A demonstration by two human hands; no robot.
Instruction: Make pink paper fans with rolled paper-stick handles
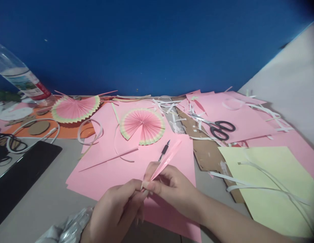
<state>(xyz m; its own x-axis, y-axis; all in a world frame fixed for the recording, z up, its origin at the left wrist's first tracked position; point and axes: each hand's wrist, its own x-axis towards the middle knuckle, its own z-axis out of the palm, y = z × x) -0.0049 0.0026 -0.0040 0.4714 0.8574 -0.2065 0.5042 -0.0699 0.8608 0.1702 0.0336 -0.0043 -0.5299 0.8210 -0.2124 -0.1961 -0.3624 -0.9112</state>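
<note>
Both hands meet low in the middle of the head view, above pink paper sheets [101, 182]. My right hand [172, 185] pinches a narrow folded pink paper strip [168, 158] between thumb and fingers; the strip points up and to the right. My left hand [121, 206] is closed at the strip's lower end, its fingertips touching those of my right hand. Just beyond lies a black pen [164, 151]. Farther back rests a round pleated pink paper fan [151, 126] with a pale green-yellow rim and an open gap at its lower left.
Black-handled scissors [219, 130] lie on pink paper at the right, behind a pale yellow sheet [278, 189] with white strips. At the left are a second pleated fan [75, 109], a plastic bottle [27, 82], a white cable [13, 143] and a black flat device [25, 175].
</note>
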